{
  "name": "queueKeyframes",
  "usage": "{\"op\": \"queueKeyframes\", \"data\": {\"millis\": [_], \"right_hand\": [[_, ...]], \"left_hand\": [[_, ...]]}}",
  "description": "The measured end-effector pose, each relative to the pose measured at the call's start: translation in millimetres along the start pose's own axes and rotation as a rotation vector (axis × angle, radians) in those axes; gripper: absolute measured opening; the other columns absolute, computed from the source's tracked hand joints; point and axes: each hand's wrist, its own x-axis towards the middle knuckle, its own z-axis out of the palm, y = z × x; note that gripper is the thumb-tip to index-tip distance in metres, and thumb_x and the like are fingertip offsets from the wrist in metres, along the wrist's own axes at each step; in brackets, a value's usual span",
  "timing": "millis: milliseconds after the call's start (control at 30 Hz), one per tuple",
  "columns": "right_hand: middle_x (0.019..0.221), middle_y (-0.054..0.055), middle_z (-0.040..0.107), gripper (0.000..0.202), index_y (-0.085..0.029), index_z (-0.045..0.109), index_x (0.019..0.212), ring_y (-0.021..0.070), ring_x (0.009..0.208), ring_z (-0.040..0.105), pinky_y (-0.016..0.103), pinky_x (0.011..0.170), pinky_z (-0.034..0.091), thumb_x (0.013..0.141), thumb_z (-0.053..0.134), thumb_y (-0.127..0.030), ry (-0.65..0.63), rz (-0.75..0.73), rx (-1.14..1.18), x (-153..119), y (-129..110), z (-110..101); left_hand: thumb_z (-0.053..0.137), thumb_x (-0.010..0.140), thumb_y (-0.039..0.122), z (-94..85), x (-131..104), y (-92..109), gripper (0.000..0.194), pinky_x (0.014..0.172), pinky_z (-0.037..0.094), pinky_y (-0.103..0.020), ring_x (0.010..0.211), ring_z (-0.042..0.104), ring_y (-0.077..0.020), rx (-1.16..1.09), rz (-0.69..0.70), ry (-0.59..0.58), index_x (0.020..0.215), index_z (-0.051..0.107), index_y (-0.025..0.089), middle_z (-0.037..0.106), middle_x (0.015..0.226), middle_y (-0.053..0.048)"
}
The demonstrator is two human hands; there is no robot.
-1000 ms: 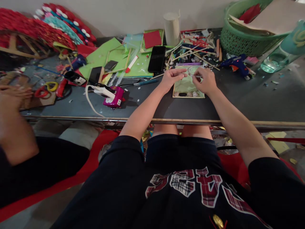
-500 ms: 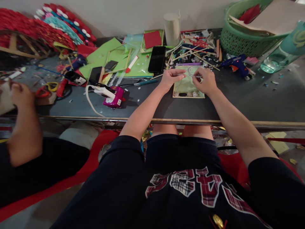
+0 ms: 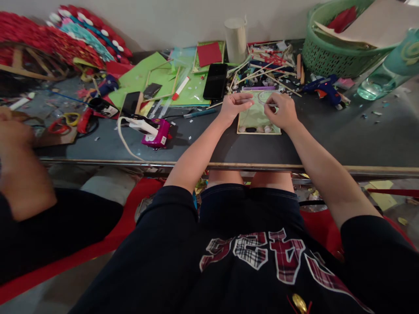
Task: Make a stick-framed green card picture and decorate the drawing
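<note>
Over a small pale-green panel [image 3: 253,118] with a light wooden rim, my two hands are held close to each other. My right hand [image 3: 282,109] is closed in a pinch, and a thin, pale looped strand [image 3: 261,97] curves beside its fingertips. My left hand [image 3: 234,107] faces it from the left, thumb and fingers brought together at the tips; whatever they hold is too small to make out. Several pebbles [image 3: 259,129], light ones and a dark one, line the panel's near edge. A purple strip [image 3: 259,88] lies just beyond its far edge.
A black phone [image 3: 215,82], thin sticks [image 3: 262,74] and a white cylinder [image 3: 235,41] stand or lie behind. To the right are a blue glue gun [image 3: 324,89], a bottle [image 3: 376,80] and a green basket [image 3: 340,59]. A magenta plug adapter [image 3: 157,134] and a co-worker's arm [image 3: 26,174] are left.
My hands have barely moved over the panel; the left fingers sit slightly lower. The co-worker's hand on the left has shifted further left.
</note>
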Motion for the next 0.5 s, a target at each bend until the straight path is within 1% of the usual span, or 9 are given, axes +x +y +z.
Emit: {"op": "queueKeyframes", "data": {"millis": [167, 333, 500], "right_hand": [[0.075, 0.006, 0.065, 0.023, -0.028, 0.063, 0.086, 0.0311, 0.089, 0.067, 0.057, 0.1, 0.055, 0.094, 0.063, -0.049, -0.003, 0.004, 0.007, -0.3, 1.6, 0.7], [0.073, 0.006, 0.065, 0.023, -0.028, 0.064, 0.085, 0.0302, 0.085, 0.067, 0.056, 0.098, 0.056, 0.094, 0.063, -0.049, 0.006, -0.005, -0.005, -0.1, 2.3, 1.3], [0.073, 0.006, 0.065, 0.023, -0.028, 0.063, 0.085, 0.0299, 0.085, 0.066, 0.056, 0.097, 0.056, 0.093, 0.064, -0.05, 0.014, -0.007, -0.001, -0.2, 2.6, 1.3]], "left_hand": [[0.092, 0.074, 0.025, -1.2, 2.2, -1.4, 0.035, 0.102, 0.059, -0.044, 0.113, 0.075, -0.0266, 0.001, -0.002, -0.015, 0.102, 0.073, 0.017, 0.077, 0.092, -0.004], [0.092, 0.075, 0.029, -3.9, 4.5, -6.8, 0.04, 0.1, 0.058, -0.044, 0.11, 0.075, -0.0255, -0.001, 0.006, -0.023, 0.106, 0.069, 0.019, 0.075, 0.092, -0.002], [0.094, 0.072, 0.035, -4.3, 4.1, -6.4, 0.046, 0.097, 0.058, -0.042, 0.106, 0.075, -0.0244, 0.006, 0.01, -0.02, 0.106, 0.067, 0.019, 0.074, 0.092, -0.003]]}}
